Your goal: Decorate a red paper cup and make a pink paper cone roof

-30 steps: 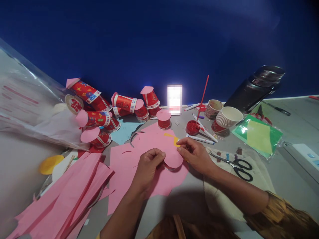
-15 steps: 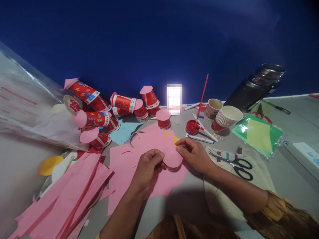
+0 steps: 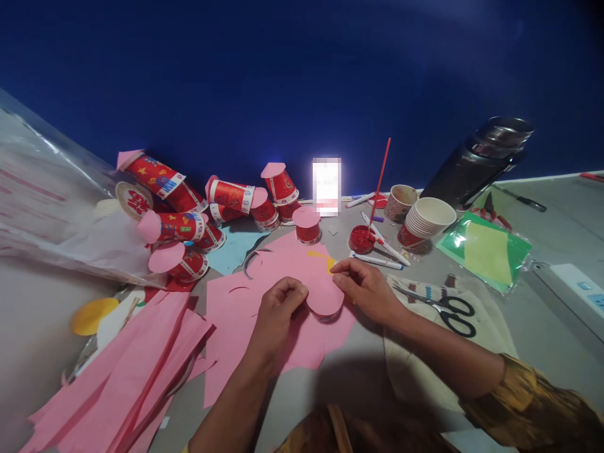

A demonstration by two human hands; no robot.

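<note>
A round pink paper piece (image 3: 325, 294) sits over a cup whose rim shows just below its front edge; most of the cup is hidden. My left hand (image 3: 280, 308) pinches the paper's left edge between thumb and fingers. At its right edge, the thumb and forefinger of my right hand (image 3: 362, 286) are closed on it. Under both hands spreads a larger pink paper sheet (image 3: 231, 327) with cut slits. A small yellow strip (image 3: 321, 255) lies just behind the round piece.
Red paper cups (image 3: 184, 226) with pink tops stand and lean at back left. Folded pink paper (image 3: 117, 371) lies left. Black scissors (image 3: 446, 308) rest on a cloth bag (image 3: 401, 358) to the right. Behind are a red paint pot (image 3: 362, 240), stacked cups (image 3: 429, 220) and a flask (image 3: 472, 157).
Both hands keep their grip at the sides of the round pink paper. The whole view has shifted slightly, and the hands have barely moved.
</note>
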